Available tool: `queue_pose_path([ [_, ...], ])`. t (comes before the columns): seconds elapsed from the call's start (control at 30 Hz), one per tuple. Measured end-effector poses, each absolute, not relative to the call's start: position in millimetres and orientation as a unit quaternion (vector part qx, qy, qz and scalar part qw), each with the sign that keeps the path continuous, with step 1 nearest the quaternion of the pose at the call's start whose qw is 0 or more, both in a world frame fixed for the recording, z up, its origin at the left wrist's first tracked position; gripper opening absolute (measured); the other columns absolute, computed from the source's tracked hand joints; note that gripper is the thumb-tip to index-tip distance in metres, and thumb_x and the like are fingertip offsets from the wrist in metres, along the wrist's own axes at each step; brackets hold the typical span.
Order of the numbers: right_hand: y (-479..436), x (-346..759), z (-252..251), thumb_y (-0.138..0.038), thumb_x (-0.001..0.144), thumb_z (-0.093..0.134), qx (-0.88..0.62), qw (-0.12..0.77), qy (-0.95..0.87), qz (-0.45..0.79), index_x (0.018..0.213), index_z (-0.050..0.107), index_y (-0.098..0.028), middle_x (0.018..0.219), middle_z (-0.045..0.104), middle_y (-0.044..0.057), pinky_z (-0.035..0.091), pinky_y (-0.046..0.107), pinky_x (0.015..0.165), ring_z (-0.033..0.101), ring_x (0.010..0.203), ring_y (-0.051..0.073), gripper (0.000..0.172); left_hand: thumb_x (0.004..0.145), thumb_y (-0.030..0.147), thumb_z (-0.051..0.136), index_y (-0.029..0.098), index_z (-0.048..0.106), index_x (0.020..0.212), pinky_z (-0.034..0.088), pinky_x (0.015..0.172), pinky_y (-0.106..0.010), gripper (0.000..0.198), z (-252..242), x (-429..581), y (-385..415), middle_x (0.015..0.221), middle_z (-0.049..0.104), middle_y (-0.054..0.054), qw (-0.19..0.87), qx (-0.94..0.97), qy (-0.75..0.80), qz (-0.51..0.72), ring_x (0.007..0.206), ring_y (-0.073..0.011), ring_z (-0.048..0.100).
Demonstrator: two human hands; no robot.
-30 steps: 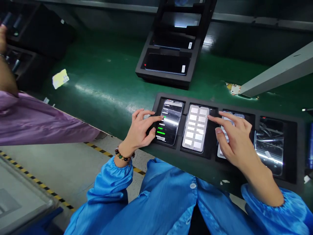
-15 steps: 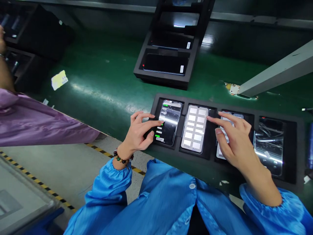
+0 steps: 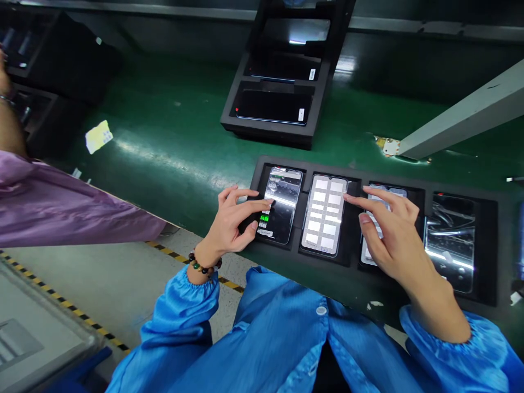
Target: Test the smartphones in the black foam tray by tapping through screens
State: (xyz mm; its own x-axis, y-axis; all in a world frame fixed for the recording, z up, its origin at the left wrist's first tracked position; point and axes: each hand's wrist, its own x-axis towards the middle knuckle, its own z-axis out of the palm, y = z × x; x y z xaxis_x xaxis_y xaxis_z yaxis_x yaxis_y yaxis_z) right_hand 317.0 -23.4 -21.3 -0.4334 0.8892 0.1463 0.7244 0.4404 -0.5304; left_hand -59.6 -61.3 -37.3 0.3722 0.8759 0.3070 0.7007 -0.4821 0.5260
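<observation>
While left hand (image 3: pixel 233 218) taps phone (image 3: pixel 279 204) — fingers spread

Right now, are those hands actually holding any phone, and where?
Neither holds one. The left hand fingertips the leftmost phone screen; the right hand hovers over the third phone, index reaching the second phone.

Belt (image 3: pixel 176 125): dark green, glossy. Foam tray (image 3: pixel 368 273): black. Left phone (image 3: pixel 279 205): dark screen, green bars. Middle phone (image 3: pixel 325 214): white grid of tiles. Far-right phone (image 3: pixel 450 243): silvery film (glare, pattern unclear). Sleeves (image 3: pixel 270 349): bright blue. Bead bracelet (image 3: pixel 203 266): brown, green. Floor tape (image 3: pixel 61 311): yellow-black stripes. Neighbour's sleeve (image 3: pixel 69 202): purple.
</observation>
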Motion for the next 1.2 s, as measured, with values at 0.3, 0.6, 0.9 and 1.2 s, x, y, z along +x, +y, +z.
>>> queue_pose_path([
  [0.3, -23.2, 318.2, -21.9, -0.029, 0.112, 0.044, -0.49, 0.209, -0.821, 0.205, 0.147, 0.064, -0.03, 0.149, 0.066, 0.014, 0.036, 0.058, 0.119, 0.053, 0.153, 0.035, 0.041, 0.1, 0.03, 0.054, 0.029, 0.077, 0.115, 0.029, 0.123, -0.059, 0.027, -39.7, -60.3, -60.6, 0.108, 0.086, 0.0, 0.144, 0.811, 0.482, 0.298, 0.12, -0.0273, 0.072],
  [0.6, -23.9, 319.4, -23.1, -0.03, 0.112, 0.044, -0.49, 0.21, -0.821, 0.208, 0.147, 0.064, -0.032, 0.137, 0.071, 0.014, 0.037, 0.061, 0.118, 0.054, 0.152, 0.036, 0.04, 0.1, 0.036, 0.052, 0.029, 0.077, 0.119, 0.03, 0.122, -0.061, 0.032, -45.3, -60.3, -60.3, 0.114, 0.085, -0.002, 0.132, 0.801, 0.508, 0.289, 0.124, -0.0297, 0.07],
  [0.9, -23.7, 318.7, -23.0, -0.03, 0.113, 0.044, -0.489, 0.21, -0.821, 0.206, 0.145, 0.065, -0.032, 0.144, 0.069, 0.013, 0.036, 0.06, 0.119, 0.055, 0.151, 0.035, 0.039, 0.097, 0.029, 0.054, 0.03, 0.079, 0.11, 0.031, 0.12, -0.057, 0.028, -40.4, -59.7, -60.1, 0.101, 0.085, 0.0, 0.128, 0.818, 0.478, 0.293, 0.115, -0.0281, 0.073],
  [1.2, -24.4, 318.7, -23.6, -0.031, 0.113, 0.044, -0.49, 0.204, -0.821, 0.21, 0.146, 0.065, -0.032, 0.146, 0.068, 0.013, 0.036, 0.059, 0.119, 0.055, 0.151, 0.035, 0.039, 0.099, 0.032, 0.052, 0.029, 0.076, 0.123, 0.03, 0.122, -0.059, 0.034, -44.7, -58.7, -58.2, 0.117, 0.084, -0.002, 0.129, 0.809, 0.499, 0.283, 0.122, -0.0291, 0.069],
])
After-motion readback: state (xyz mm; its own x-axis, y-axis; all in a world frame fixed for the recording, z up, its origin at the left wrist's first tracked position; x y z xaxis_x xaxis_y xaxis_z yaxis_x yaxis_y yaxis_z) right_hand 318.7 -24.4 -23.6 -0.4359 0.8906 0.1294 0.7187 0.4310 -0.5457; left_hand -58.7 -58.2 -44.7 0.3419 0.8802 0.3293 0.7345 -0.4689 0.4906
